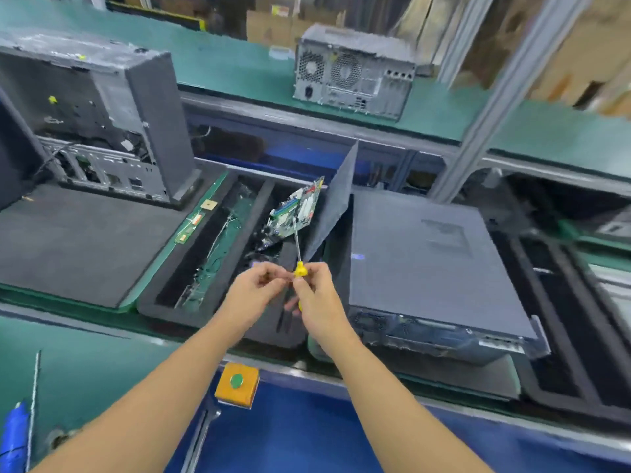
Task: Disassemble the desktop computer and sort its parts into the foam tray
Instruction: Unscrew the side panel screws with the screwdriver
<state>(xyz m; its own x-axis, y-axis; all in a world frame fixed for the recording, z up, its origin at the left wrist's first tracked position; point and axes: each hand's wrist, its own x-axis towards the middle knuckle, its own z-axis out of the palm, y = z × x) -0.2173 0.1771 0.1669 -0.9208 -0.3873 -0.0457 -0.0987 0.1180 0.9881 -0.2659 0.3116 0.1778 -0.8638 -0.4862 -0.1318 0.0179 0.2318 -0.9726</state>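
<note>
Matt foam tray (pixel 191 322), bare-metal case (pixel 355 76)

You're on a factory teardown line: a green-matted bench (pixel 68 353), an opened computer tower (pixel 102 107) far left, another tower (pixel 351 76) beyond, a foam tray (pixel 153 308), an aluminium frame post (pixel 491 97) and cardboard boxes (pixel 273 25) behind.

We count three computer cases (pixel 102 107) (pixel 351 73) (pixel 426 261), two hands (pixel 254 290) (pixel 317 302), one motherboard (pixel 300 209), one screwdriver (pixel 299 269), one loose side panel (pixel 336 206) and one yellow button box (pixel 237 384).
</note>
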